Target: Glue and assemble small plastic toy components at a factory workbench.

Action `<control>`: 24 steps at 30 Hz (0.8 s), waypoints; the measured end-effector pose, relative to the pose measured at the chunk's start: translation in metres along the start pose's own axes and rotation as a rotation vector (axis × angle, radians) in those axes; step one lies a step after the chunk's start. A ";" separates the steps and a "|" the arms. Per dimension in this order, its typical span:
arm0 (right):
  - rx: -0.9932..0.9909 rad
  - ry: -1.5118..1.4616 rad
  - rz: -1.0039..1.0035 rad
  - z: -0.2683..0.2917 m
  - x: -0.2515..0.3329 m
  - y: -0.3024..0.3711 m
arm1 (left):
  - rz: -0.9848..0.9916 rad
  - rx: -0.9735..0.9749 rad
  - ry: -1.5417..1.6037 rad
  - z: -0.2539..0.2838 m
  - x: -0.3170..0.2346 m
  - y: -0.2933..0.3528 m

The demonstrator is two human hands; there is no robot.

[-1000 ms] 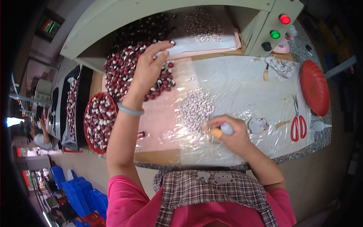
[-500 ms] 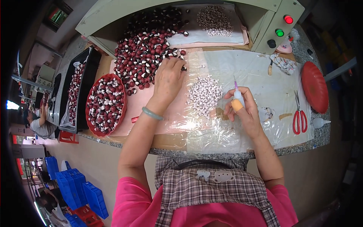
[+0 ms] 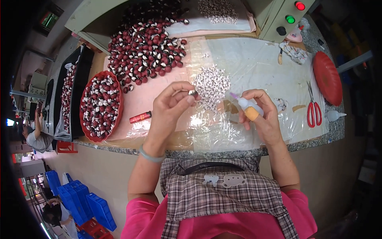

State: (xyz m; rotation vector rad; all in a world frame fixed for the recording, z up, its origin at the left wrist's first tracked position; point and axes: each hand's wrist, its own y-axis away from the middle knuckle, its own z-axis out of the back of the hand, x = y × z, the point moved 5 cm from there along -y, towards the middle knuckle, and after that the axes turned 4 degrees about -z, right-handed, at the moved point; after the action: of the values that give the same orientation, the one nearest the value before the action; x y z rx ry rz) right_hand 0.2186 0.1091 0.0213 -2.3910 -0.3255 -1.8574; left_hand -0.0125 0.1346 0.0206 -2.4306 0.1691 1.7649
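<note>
My left hand (image 3: 172, 104) is raised over the pink mat and pinches one small dark red and white piece (image 3: 192, 93) between thumb and fingers. My right hand (image 3: 259, 115) grips a small white glue bottle (image 3: 246, 104) whose purple tip points left toward that piece. An orange finger guard covers one right fingertip. Between the hands and beyond them lies a heap of small white beads (image 3: 211, 84) on clear plastic sheeting (image 3: 254, 63). A large pile of dark red and white pieces (image 3: 145, 42) spreads across the far left of the table.
A red bowl (image 3: 117, 115) full of the same pieces stands at the left edge, a red tube (image 3: 140, 117) beside it. Red-handled scissors (image 3: 312, 108), a red lid (image 3: 328, 77) and a white nozzle (image 3: 335, 115) lie at the right. A control box with red and green buttons (image 3: 287, 16) stands behind.
My left hand has come back from the pile of red pieces holding one piece. My right hand with the glue bottle has lowered and tilted its tip toward that piece.
</note>
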 end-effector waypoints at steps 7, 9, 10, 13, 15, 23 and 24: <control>0.036 -0.023 0.004 -0.010 -0.011 0.016 | 0.116 -0.008 0.380 -0.003 0.041 0.046; -0.053 -0.040 -0.014 -0.012 -0.013 0.022 | 0.144 -0.023 0.401 -0.006 0.043 0.050; -0.056 -0.037 -0.022 -0.015 -0.013 0.024 | 0.135 -0.008 0.404 -0.009 0.043 0.052; -0.155 0.006 -0.004 -0.018 -0.010 0.027 | 0.124 0.023 0.398 -0.010 0.047 0.057; -0.188 0.124 0.038 -0.021 -0.005 0.030 | 0.150 -0.007 0.351 -0.009 0.049 0.061; -0.134 0.397 0.245 -0.024 0.007 0.036 | 0.090 -0.004 0.245 -0.013 0.051 0.060; -0.128 0.461 0.285 -0.024 0.008 0.037 | 0.089 0.007 0.230 -0.013 0.052 0.060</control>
State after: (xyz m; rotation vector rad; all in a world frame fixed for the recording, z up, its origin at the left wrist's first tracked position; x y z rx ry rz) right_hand 0.2059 0.0694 0.0371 -1.8655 0.1681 -2.2493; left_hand 0.0051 0.0726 -0.0274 -2.6539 0.3101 1.5085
